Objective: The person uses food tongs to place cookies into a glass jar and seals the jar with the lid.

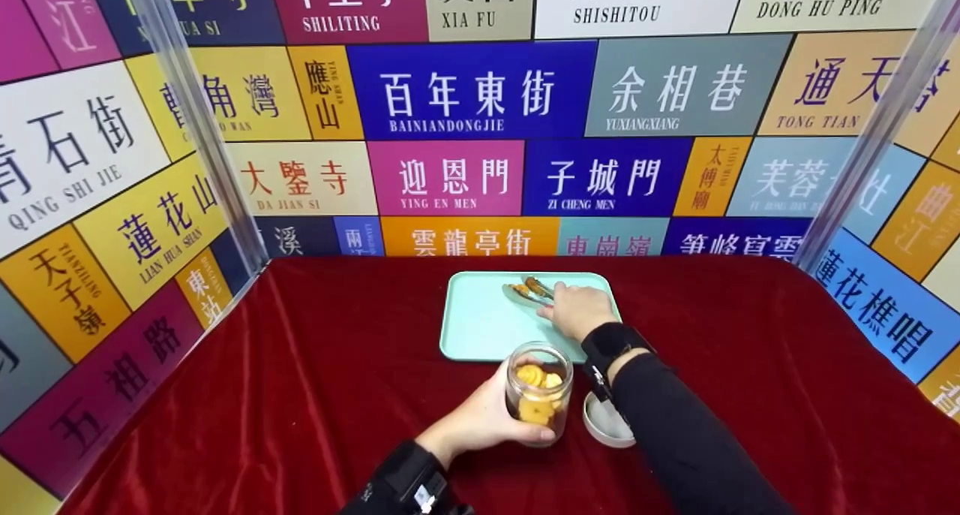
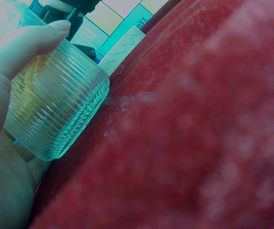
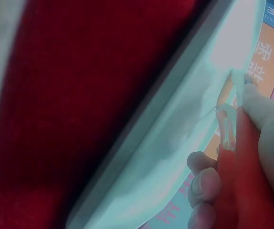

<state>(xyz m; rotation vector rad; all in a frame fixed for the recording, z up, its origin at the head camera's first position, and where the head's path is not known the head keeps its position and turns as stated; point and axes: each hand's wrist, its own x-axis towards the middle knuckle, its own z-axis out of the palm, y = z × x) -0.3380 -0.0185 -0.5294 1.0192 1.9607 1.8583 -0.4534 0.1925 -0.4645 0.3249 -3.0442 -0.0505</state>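
Observation:
My left hand (image 1: 491, 414) grips a clear glass jar (image 1: 556, 417) around its side, with the mouth uncovered and facing up. Round yellow slices (image 1: 534, 406) fill much of it. In the left wrist view, the jar (image 2: 65, 105) shows ribbed sides, close over the red cloth. My right hand (image 1: 581, 310) holds tongs (image 1: 529, 296) above the tray's far right part. Red handles and pale metal arms of these tongs (image 3: 251, 162) show in the right wrist view, with thumb and fingers around them. Orange-brown patches appear at the tong tips in the head view.
A mint-green tray (image 1: 480, 327) lies on the red cloth (image 1: 337, 365). Beside the jar, partly under my right forearm, is a round pale lid (image 1: 609, 423). Panels printed with place names (image 1: 465, 87) stand behind the table, with clear corner posts (image 1: 199, 109) at the sides.

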